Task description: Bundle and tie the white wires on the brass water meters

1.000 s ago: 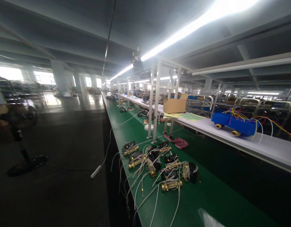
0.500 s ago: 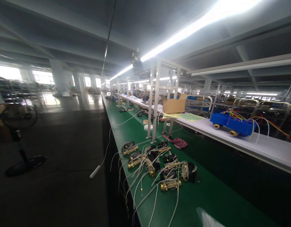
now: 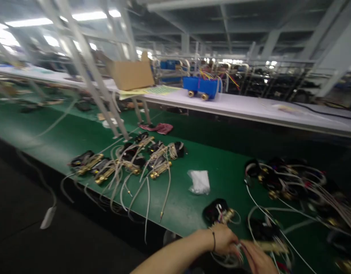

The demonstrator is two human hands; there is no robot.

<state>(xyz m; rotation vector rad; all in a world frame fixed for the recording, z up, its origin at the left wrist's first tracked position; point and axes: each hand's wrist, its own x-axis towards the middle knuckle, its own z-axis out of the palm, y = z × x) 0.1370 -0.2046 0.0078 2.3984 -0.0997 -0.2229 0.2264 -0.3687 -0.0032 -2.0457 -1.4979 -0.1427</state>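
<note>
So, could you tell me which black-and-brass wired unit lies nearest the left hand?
The single black-and-brass unit just beyond the left hand; the others lie farther off, in a left cluster and a right cluster.

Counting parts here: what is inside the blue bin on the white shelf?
Coloured wires rise out of the blue bin and two brass ends poke from its front; its wall hides whatever else lies inside.

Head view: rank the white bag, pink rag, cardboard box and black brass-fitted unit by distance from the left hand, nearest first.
1. Black brass-fitted unit, on the green belt just beyond the left hand.
2. White bag, mid-belt, farther out.
3. Pink rag, belt's far side, leftward.
4. Cardboard box, up on the white shelf, far left.
</note>
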